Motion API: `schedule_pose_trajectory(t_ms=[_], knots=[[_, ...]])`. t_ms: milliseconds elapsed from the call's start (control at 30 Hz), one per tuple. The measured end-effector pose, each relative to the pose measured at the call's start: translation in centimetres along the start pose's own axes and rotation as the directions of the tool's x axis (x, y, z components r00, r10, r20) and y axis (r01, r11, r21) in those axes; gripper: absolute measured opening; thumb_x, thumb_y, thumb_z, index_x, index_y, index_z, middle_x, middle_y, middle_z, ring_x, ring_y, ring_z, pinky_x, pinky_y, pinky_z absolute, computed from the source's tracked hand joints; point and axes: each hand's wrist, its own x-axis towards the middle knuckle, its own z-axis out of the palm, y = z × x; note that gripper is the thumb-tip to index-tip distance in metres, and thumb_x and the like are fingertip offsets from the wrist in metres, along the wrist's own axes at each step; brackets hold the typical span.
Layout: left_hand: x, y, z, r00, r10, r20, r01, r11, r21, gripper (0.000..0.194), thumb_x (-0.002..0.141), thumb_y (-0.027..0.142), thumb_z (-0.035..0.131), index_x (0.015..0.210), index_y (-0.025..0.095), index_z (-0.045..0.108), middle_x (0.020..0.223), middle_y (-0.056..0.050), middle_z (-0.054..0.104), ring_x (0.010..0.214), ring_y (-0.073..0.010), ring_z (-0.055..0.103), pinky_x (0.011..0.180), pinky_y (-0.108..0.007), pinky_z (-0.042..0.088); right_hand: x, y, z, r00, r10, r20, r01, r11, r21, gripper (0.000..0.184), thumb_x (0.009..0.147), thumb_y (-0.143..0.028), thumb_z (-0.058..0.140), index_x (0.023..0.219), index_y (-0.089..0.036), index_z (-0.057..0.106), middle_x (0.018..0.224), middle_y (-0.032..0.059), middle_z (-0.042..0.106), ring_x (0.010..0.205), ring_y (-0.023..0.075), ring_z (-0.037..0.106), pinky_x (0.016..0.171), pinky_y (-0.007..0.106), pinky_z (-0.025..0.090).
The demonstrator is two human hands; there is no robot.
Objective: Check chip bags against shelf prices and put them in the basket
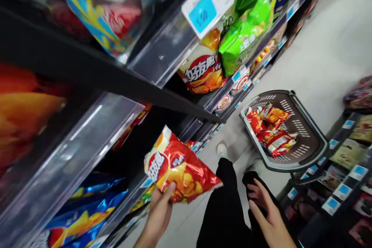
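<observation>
A red and white bag of potato chips [186, 166] is held by its lower edge in my left hand [159, 209], thumb on the front and fingers behind. The bag is beside the shelves, above the floor. My right hand [269, 213] hovers over my right leg, fingers apart, with nothing in it. Ahead on the floor stands a brown shopping basket [302, 124] with a grey rim. Several similar red chip bags [276, 135] lie inside it, toward its left side.
Dark shelves [162, 58] with blue price tags run along the left, stocked with a green snack bag [247, 35] and blue chip bags [87, 209]. Another low shelf [343, 182] borders the right. Between them stretches a pale floor [334, 35].
</observation>
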Motion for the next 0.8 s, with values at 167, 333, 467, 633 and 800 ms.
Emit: schedule_pose_trajectory(t_ms=[167, 333, 467, 633, 800], knots=[[3.6, 1.8, 0.1, 0.978, 0.181, -0.104, -0.193, 0.975, -0.114, 0.067, 0.057, 0.053, 0.094, 0.110, 0.020, 0.068, 0.109, -0.005, 0.073, 0.098, -0.0225, 0.070, 0.081, -0.028, 0.060, 0.6, 4.7, -1.2, 0.996, 0.089, -0.020, -0.089, 0.996, 0.016, 0.067, 0.090, -0.060, 0.065, 0.145, -0.023, 0.051, 0.132, 0.0157, 0.067, 0.116, 0.0297, 0.067, 0.102, 0.042, 0.055], [7.1, 4.9, 0.9, 0.927, 0.350, -0.135, -0.368, 0.919, -0.143, 0.057, 0.065, 0.054, 0.090, 0.105, 0.018, 0.070, 0.108, -0.004, 0.072, 0.096, -0.0165, 0.067, 0.072, -0.019, 0.056, 0.9, 6.7, -0.8, 0.989, 0.147, 0.013, -0.148, 0.989, 0.027, 0.068, 0.086, -0.059, 0.070, 0.141, -0.023, 0.053, 0.127, 0.0164, 0.069, 0.111, 0.0302, 0.071, 0.098, 0.040, 0.058], [9.7, 8.1, 2.8, 0.855, 0.494, -0.157, -0.514, 0.845, -0.147, 0.058, 0.063, 0.049, 0.093, 0.105, 0.017, 0.069, 0.109, -0.003, 0.072, 0.093, -0.0143, 0.066, 0.075, -0.020, 0.055, 1.2, 6.5, 0.0, 0.981, 0.184, 0.052, -0.185, 0.983, 0.007, 0.067, 0.086, -0.061, 0.069, 0.139, -0.023, 0.055, 0.126, 0.0156, 0.070, 0.111, 0.0305, 0.071, 0.097, 0.039, 0.059], [13.0, 11.4, 5.5, 0.705, 0.695, -0.142, -0.706, 0.707, -0.044, 0.073, 0.061, 0.047, 0.094, 0.117, 0.013, 0.061, 0.117, -0.010, 0.070, 0.105, -0.0227, 0.067, 0.090, -0.037, 0.058, 1.8, 6.0, 0.8, 0.971, 0.235, 0.051, -0.233, 0.972, -0.037, 0.072, 0.081, -0.069, 0.069, 0.136, -0.023, 0.058, 0.124, 0.0152, 0.071, 0.112, 0.0316, 0.070, 0.094, 0.037, 0.060], [15.9, 14.0, 6.4, 0.607, 0.777, -0.168, -0.772, 0.626, 0.108, 0.068, 0.075, 0.036, 0.086, 0.130, 0.015, 0.052, 0.138, -0.014, 0.060, 0.112, -0.0248, 0.066, 0.082, -0.037, 0.060, 2.5, 7.4, 1.3, 0.966, 0.252, 0.053, -0.251, 0.968, -0.017, 0.072, 0.078, -0.069, 0.071, 0.134, -0.024, 0.061, 0.123, 0.0136, 0.072, 0.111, 0.0313, 0.071, 0.095, 0.035, 0.060]])
